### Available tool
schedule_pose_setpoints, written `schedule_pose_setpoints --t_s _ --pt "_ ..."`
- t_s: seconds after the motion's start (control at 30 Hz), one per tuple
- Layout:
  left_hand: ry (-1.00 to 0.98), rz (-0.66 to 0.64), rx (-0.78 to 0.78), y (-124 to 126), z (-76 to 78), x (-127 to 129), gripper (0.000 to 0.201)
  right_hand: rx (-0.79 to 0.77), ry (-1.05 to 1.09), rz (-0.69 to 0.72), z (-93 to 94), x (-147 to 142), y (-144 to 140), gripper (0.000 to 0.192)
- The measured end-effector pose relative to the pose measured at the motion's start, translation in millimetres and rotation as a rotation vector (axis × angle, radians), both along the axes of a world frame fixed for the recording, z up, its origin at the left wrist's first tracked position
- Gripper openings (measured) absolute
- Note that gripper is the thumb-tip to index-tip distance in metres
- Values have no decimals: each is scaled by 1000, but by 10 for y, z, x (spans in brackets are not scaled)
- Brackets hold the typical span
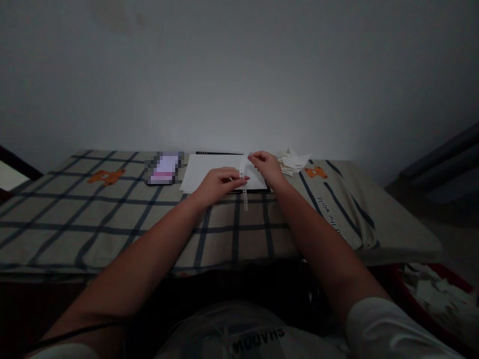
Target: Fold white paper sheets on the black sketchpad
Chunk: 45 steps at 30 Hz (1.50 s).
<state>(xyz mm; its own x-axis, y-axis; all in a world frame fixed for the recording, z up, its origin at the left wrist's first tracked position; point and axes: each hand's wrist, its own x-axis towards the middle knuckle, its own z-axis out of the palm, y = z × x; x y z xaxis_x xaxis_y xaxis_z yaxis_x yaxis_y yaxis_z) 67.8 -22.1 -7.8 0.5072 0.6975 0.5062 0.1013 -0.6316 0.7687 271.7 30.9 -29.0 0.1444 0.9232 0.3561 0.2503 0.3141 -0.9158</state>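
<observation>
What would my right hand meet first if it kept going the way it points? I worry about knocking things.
Likely the right hand meets the white sheet; depth is unclear.

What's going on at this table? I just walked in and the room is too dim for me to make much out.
A person sits at a table under a checked cloth with orange bears. The left hand presses flat on a white paper sheet, while the right hand pinches the top of a narrow white perforated paper strip that runs down past the sheet's near edge. A pile of white paper scraps lies to the right.
</observation>
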Motion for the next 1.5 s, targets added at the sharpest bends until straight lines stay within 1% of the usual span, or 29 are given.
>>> schedule_pose_setpoints --t_s 0.1,0.17,0.3,0.43,0.53,0.7,0.97,1.1,1.2,1.4,1.5 --pt "-161 185 -49 99 3 -72 32 -64 -88 101 -9 -18 -35 18" --pt "-237 271 -136 176 -8 -95 35 -85 -162 161 11 -44 -75 17" --pt "-457 310 -271 295 -24 -90 38 -133 -260 307 69 -92 -158 16" --pt "-557 406 -290 357 -23 -89 38 -156 -321 423 75 -93 -192 19" --pt "-593 467 -279 400 -34 -108 35 -175 -346 470 59 -95 -199 23" --pt "-579 523 -259 476 -78 -151 36 -174 -335 524 38 -119 -210 25" --pt "-585 601 -180 519 -152 -138 34 -171 -353 548 23 -127 -213 25" --pt "-594 585 -220 530 -162 -136 37 -162 -341 567 16 -129 -207 24" --pt "-620 531 -277 533 -146 -161 41 -163 -338 562 7 -126 -200 23" --pt "-680 316 -383 489 -54 -225 42 -192 -344 523 36 -128 -223 23" --pt "-676 256 -428 487 -19 -258 42 -191 -350 525 46 -126 -225 23"
